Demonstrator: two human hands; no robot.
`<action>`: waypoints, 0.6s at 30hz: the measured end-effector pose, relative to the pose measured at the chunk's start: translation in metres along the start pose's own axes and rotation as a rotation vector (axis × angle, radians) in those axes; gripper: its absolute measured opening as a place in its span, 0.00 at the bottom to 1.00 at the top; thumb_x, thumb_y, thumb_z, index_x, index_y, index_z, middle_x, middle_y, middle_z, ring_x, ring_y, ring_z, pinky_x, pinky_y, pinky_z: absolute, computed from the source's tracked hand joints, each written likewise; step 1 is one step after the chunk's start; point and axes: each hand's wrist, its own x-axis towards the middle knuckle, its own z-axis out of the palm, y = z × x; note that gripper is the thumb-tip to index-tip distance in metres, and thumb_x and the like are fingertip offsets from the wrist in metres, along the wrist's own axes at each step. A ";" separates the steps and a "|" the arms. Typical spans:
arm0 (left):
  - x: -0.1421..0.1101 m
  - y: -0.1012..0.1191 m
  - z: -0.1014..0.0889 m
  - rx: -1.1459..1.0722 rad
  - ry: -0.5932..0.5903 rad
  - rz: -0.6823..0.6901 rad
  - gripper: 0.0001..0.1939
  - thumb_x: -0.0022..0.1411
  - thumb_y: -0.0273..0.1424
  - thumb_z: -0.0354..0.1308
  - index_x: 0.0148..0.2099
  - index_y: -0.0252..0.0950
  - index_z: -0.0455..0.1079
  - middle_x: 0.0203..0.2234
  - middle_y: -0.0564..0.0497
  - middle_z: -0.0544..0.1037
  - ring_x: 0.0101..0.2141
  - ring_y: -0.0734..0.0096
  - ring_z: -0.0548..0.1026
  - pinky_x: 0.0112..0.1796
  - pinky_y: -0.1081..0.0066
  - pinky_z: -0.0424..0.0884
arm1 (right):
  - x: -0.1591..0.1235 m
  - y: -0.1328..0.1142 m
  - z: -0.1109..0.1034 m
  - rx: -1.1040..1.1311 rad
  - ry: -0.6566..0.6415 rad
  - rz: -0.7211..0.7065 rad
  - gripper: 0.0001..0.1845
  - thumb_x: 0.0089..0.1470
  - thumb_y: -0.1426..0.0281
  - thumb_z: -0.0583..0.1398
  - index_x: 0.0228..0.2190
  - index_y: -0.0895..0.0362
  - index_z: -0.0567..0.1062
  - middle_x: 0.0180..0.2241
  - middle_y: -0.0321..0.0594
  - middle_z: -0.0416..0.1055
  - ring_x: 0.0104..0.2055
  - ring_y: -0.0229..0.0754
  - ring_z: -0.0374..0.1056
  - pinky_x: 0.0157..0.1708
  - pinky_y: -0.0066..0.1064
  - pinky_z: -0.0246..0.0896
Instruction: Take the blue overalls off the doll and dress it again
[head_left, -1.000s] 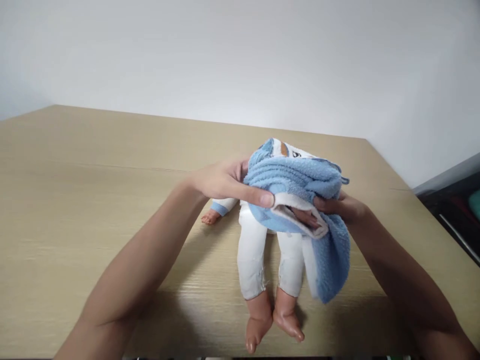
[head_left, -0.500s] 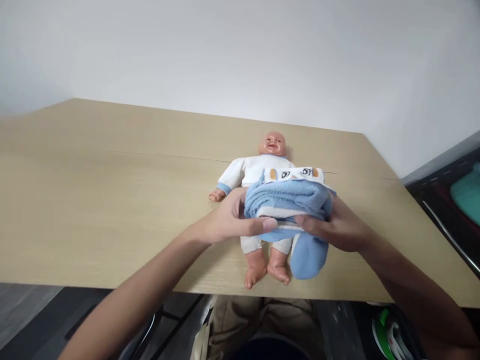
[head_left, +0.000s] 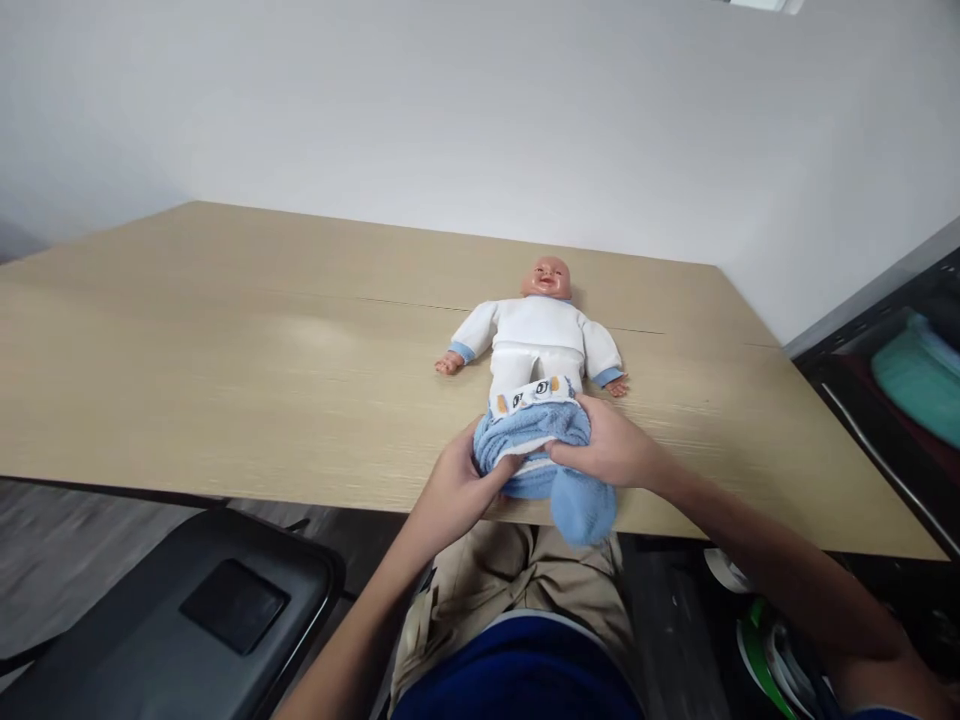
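Head view. Blue terry garment (head_left: 536,425): lower centre of frame, bunched over the doll's lower legs, apparently gathered to keep its opening reachable. Left hand (head_left: 457,490): fingers gripping the garment's left side, thumb at the pale-edged opening. Right hand (head_left: 615,445): gripping the opposite side, likely for even support. Doll (head_left: 538,325): centre, face-up on table (head_left: 300,380), feet towards the wearer.

Counted: one doll (head_left: 538,325), one garment (head_left: 532,425), one left hand (head_left: 456,490), one right hand (head_left: 619,447) (two in all). One tabletop (head_left: 262,390) and one chair (head_left: 127,640) recorded.
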 end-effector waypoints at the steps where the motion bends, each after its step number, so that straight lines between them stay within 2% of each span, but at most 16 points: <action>1: 0.002 -0.004 0.001 0.025 0.006 -0.005 0.24 0.70 0.46 0.66 0.58 0.34 0.78 0.46 0.44 0.87 0.48 0.52 0.84 0.46 0.64 0.81 | 0.003 0.002 0.003 -0.028 0.028 -0.008 0.18 0.56 0.65 0.73 0.47 0.55 0.81 0.46 0.48 0.87 0.47 0.55 0.82 0.47 0.44 0.76; 6: 0.017 -0.022 0.002 0.085 -0.011 -0.072 0.27 0.74 0.52 0.61 0.60 0.35 0.74 0.41 0.47 0.84 0.37 0.57 0.81 0.38 0.64 0.76 | 0.020 0.021 0.015 -0.115 0.107 0.002 0.17 0.55 0.66 0.74 0.45 0.55 0.81 0.46 0.49 0.88 0.47 0.56 0.83 0.47 0.44 0.75; 11: 0.035 -0.025 -0.004 0.052 0.005 -0.064 0.20 0.73 0.49 0.60 0.52 0.37 0.74 0.42 0.49 0.81 0.45 0.56 0.79 0.48 0.63 0.73 | 0.033 0.030 0.018 -0.072 0.138 -0.026 0.15 0.55 0.68 0.73 0.44 0.53 0.81 0.46 0.46 0.89 0.48 0.56 0.84 0.48 0.43 0.75; 15: 0.057 -0.025 -0.010 0.105 -0.029 -0.072 0.20 0.71 0.49 0.59 0.50 0.37 0.73 0.39 0.49 0.80 0.43 0.55 0.77 0.46 0.62 0.70 | 0.049 0.031 0.013 -0.081 0.163 0.011 0.16 0.55 0.65 0.72 0.46 0.54 0.81 0.47 0.47 0.89 0.50 0.58 0.85 0.50 0.45 0.76; 18: 0.065 -0.017 -0.013 0.154 -0.023 -0.053 0.21 0.71 0.50 0.61 0.50 0.37 0.73 0.40 0.48 0.81 0.43 0.54 0.78 0.45 0.61 0.70 | 0.062 0.026 0.002 -0.071 0.153 0.025 0.14 0.57 0.64 0.71 0.44 0.54 0.82 0.47 0.47 0.89 0.51 0.58 0.84 0.51 0.46 0.76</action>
